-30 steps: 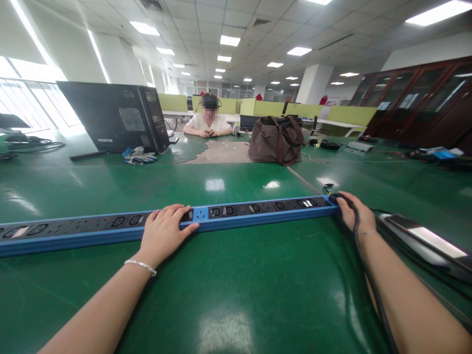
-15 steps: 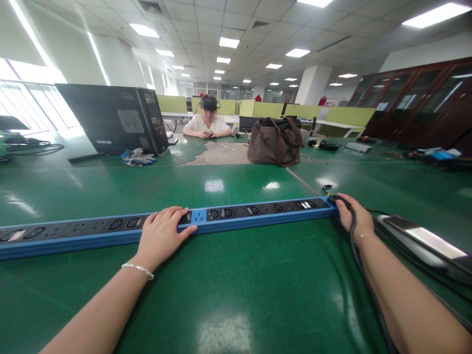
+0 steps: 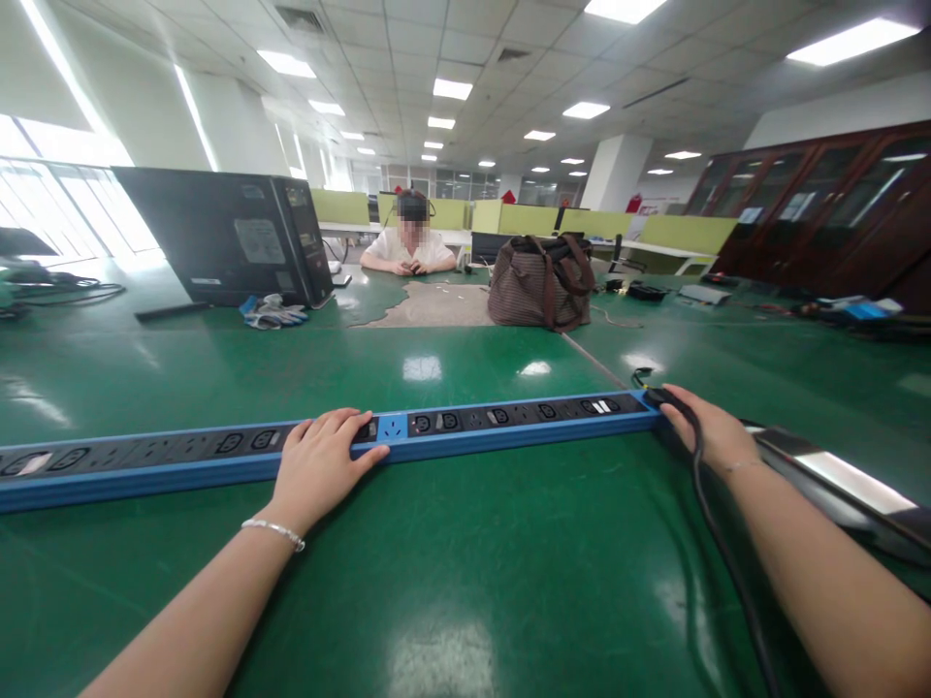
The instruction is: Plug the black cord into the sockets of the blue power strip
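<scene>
A long blue power strip (image 3: 524, 417) with black sockets lies across the green tabletop, its left end outside the view. My left hand (image 3: 320, 446) is laid over its middle, fingers on the far side and thumb along the near edge, gripping it. At the strip's right end, my right hand (image 3: 702, 427) is closed around the black power cord (image 3: 702, 485) where it meets the strip. The fingertips there are partly hidden behind the cord. From this hand the cord runs down along my forearm to the bottom of the view.
A dark device with a bright screen (image 3: 850, 482) lies right of my right arm. Farther back are a black computer case (image 3: 218, 237), work gloves (image 3: 272, 312) and a brown bag (image 3: 538, 286). A person (image 3: 408, 242) sits across the table (image 3: 465, 553).
My right hand has shifted slightly and turned at the wrist, its forearm swinging a little to the right, still at the strip's end. My left hand and the power strip look unmoved.
</scene>
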### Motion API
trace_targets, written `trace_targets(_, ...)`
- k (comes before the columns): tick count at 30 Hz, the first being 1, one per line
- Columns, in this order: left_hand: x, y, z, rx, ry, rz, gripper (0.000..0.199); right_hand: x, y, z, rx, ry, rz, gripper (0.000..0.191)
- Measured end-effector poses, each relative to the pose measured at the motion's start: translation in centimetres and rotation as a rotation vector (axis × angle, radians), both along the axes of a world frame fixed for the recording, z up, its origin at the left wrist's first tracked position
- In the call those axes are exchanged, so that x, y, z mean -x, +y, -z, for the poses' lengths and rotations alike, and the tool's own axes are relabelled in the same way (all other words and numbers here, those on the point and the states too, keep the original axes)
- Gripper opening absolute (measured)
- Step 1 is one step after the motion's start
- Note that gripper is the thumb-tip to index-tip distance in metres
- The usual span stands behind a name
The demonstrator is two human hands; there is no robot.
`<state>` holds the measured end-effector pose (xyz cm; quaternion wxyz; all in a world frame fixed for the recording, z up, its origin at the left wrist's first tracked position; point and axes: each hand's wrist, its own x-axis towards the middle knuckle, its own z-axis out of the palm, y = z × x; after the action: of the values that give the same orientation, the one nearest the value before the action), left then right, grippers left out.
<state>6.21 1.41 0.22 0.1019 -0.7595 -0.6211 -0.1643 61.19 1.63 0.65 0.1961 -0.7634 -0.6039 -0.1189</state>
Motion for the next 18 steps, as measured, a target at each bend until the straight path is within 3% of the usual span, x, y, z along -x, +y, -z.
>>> trace_targets(2,0.0,0.0,0.0,0.003,-0.004,0.003,0.053,-0.6,-0.2,-1.0,0.085,-0.025,-0.045,0.05)
trace_targets(7,-0.1,-0.1,-0.1,0.009,-0.02,0.001,0.052,-0.6,0.6,-4.0,0.245,0.094,0.113,0.04)
trace_targets(11,-0.1,-0.1,0.0,0.001,-0.028,0.012,0.051,1.2,2.5,-5.6,0.305,0.014,0.187,0.035)
trace_targets(15,0.0,0.0,0.1,-0.014,-0.035,0.019,0.051,2.0,3.7,-5.1,0.319,-0.025,0.274,0.031)
trace_targets(18,-0.1,-0.1,0.1,-0.018,-0.04,0.026,0.05,1.1,3.7,-3.7,0.214,0.013,0.268,0.032)
